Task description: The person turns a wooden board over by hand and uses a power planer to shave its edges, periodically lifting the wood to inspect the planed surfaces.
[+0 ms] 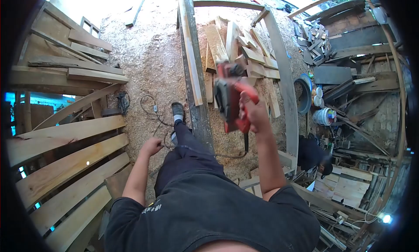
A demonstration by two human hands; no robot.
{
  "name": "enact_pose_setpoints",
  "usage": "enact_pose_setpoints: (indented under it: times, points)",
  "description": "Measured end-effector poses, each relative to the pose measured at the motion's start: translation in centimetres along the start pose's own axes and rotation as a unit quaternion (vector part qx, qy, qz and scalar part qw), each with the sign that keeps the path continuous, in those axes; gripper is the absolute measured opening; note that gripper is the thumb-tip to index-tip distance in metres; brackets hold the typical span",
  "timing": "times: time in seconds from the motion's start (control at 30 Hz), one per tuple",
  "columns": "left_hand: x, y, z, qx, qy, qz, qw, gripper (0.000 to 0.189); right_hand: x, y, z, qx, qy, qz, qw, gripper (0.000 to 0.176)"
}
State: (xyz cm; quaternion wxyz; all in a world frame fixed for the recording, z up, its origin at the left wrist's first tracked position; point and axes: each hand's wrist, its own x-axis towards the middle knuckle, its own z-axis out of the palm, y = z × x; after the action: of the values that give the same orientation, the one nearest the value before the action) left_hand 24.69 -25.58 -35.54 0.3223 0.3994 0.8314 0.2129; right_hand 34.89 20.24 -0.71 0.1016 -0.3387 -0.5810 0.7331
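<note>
My right hand (pixel 257 114) is wrapped round the rear handle of a red and black power tool (pixel 231 97), which looks like an electric planer and is somewhat blurred. The tool is held up over the middle of a wooden frame, to the right of its long beam (pixel 198 99). A pale wood strip (pixel 190 55) lies along the top of that beam. From the tool a dark cable (pixel 231 156) runs back towards my legs. My left hand (pixel 152 146) hangs low beside my left leg, its fingers curled in, with no object seen in it.
Cut wood pieces (pixel 257 60) lie heaped inside the frame. Planks (pixel 70 151) are stacked at the left. A cable loops on the shavings-covered floor near my foot. At the right are a white bucket (pixel 322 116), a round tub (pixel 303 94) and a bending person (pixel 310 153).
</note>
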Motion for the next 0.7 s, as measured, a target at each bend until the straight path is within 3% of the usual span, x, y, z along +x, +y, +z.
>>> enact_pose_setpoints:
  times: [0.1, 0.17, 0.3, 0.47, 0.7]
  points:
    - [-7.1, -2.7, 0.4, 0.001, -0.053, -0.127, 0.99, 0.033, 0.5, 7.1, 0.4, -0.14, 0.053, 0.115, 0.982, 0.035]
    - [-10.3, -3.4, 0.7, -0.011, -0.075, -0.181, 0.981, 0.034, 1.2, 11.8, -0.3, -0.061, 0.024, 0.178, 0.982, 0.04]
    - [-13.9, -2.1, 0.2, -0.026, -0.038, -0.198, 0.979, 0.034, 2.5, 19.8, -0.5, -0.057, 0.036, 0.221, 0.973, 0.043]
    - [-14.4, 1.3, -1.0, -0.064, 0.001, -0.307, 0.95, 0.034, 3.1, 24.2, 0.9, -0.097, 0.054, 0.203, 0.973, 0.04]
    - [-12.5, 0.3, -1.3, -0.102, 0.019, -0.319, 0.942, 0.043, 5.6, 26.9, 2.6, -0.11, 0.078, 0.164, 0.977, 0.039]
